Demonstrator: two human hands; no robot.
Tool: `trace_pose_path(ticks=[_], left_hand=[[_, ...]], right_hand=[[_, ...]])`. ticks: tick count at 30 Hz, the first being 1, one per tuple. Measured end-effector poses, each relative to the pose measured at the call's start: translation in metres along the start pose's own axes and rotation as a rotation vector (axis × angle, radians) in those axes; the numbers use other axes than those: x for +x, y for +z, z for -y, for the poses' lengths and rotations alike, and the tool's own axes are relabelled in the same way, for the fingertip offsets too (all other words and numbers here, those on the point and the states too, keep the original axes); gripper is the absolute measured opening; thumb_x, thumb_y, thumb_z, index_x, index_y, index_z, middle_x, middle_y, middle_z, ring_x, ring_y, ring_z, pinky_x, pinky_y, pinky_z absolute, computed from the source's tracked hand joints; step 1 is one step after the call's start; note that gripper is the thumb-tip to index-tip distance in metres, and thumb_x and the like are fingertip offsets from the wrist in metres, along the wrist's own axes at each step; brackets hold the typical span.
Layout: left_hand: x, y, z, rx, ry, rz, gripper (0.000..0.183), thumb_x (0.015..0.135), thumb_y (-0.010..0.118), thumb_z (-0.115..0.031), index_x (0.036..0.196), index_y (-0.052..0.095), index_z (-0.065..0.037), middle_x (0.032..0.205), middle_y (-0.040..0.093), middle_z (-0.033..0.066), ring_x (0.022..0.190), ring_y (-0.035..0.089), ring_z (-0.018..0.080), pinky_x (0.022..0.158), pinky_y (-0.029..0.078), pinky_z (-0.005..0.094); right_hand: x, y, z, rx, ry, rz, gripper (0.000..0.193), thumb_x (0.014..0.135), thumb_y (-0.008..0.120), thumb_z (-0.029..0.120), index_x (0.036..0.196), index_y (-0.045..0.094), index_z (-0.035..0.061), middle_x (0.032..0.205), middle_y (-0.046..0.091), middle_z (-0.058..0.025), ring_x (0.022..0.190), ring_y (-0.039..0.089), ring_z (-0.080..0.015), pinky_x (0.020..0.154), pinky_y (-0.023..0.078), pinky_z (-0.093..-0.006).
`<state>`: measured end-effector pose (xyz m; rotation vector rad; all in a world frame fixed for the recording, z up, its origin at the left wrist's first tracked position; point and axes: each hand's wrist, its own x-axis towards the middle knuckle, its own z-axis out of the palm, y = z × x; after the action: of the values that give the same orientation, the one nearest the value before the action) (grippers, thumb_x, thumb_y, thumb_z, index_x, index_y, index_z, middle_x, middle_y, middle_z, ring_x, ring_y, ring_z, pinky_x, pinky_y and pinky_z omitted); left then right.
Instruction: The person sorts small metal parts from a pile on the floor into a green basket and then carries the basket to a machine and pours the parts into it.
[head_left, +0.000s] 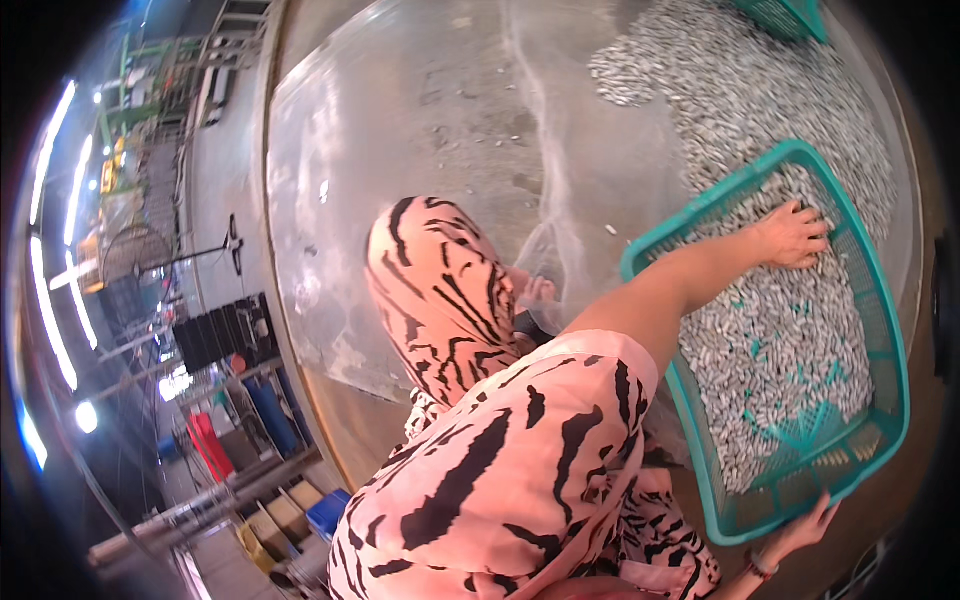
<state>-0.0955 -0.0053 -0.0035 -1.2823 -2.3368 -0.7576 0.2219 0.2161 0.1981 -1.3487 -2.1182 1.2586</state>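
A green plastic basket [895, 300] stands tilted at the right, largely filled with small silvery fish [760, 350]. At its near rim is my right hand [800, 532], coming up from the lower edge with a band round the wrist. The fingers lie along the rim and appear to grip it; their undersides are hidden. My left hand does not show. A co-worker in a pink, black-striped top and headscarf [440, 290] sits beside the basket. Their bare arm reaches over the rim, and that hand [793, 236] rests spread on the fish in the basket.
A large heap of small silvery fish [780, 100] covers the surface beyond the basket. Part of another green basket [785, 15] shows at the top. Clear plastic sheeting [400, 120] spreads across the surface. At the left are a fan [140, 250], dark crates [225, 333] and a blue bin [328, 512].
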Motion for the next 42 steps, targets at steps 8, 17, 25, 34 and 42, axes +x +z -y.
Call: trace_pose_path(ticks=[8, 17, 25, 34, 42], left_hand=[[-0.094, -0.028, -0.117, -0.241, -0.604, 0.456, 0.035, 0.08, 0.054, -0.019, 0.106, 0.053, 0.005, 0.092, 0.053, 0.0177, 0.086, 0.054, 0.0328, 0.073, 0.047, 0.0421], [0.058, -0.079, -0.175, -0.562, -0.063, 1.017, 0.041, 0.076, 0.061, -0.034, 0.106, 0.067, -0.007, 0.109, 0.063, 0.0125, 0.097, 0.06, 0.0312, 0.075, 0.049, 0.0489], [-0.066, -0.361, 0.2, 0.197, -0.274, 0.605, 0.019, 0.078, 0.058, -0.014, 0.09, 0.067, -0.002, 0.089, 0.066, 0.0163, 0.08, 0.062, 0.0329, 0.068, 0.05, 0.0438], [-0.435, -0.388, 0.267, 0.186, -1.178, 0.045, 0.027, 0.071, 0.072, -0.022, 0.097, 0.068, -0.014, 0.089, 0.066, 0.0143, 0.086, 0.062, 0.0337, 0.076, 0.049, 0.0411], [-0.455, -0.381, 0.248, 0.127, -0.916, 0.05, 0.015, 0.08, 0.062, -0.013, 0.092, 0.064, -0.004, 0.085, 0.061, 0.0171, 0.081, 0.059, 0.037, 0.074, 0.048, 0.0421]], right_hand=[[0.003, -0.005, -0.013, -0.051, 0.039, 0.001, 0.049, 0.09, 0.056, 0.022, 0.129, 0.045, -0.0063, 0.12, 0.055, -0.0156, 0.097, 0.055, -0.0235, 0.084, 0.046, -0.0356], [0.041, -0.018, -0.061, -0.498, -0.24, 0.056, 0.055, 0.091, 0.055, 0.028, 0.129, 0.041, -0.0105, 0.123, 0.052, -0.0228, 0.099, 0.056, -0.0288, 0.084, 0.046, -0.0395], [0.129, -0.045, -0.08, -1.262, -0.105, 0.295, 0.072, 0.094, 0.044, 0.043, 0.136, 0.023, -0.0118, 0.133, 0.038, -0.0309, 0.118, 0.044, -0.0404, 0.1, 0.038, -0.0448], [0.109, -0.052, -0.034, -1.214, -0.038, 0.291, 0.079, 0.092, 0.045, 0.047, 0.137, 0.021, -0.0128, 0.142, 0.025, -0.0303, 0.132, 0.027, -0.0387, 0.108, 0.028, -0.0404], [0.095, -0.06, -0.028, -1.17, -0.211, 0.227, 0.068, 0.093, 0.048, 0.039, 0.135, 0.03, -0.0109, 0.133, 0.04, -0.0278, 0.118, 0.046, -0.0369, 0.092, 0.041, -0.0429]])
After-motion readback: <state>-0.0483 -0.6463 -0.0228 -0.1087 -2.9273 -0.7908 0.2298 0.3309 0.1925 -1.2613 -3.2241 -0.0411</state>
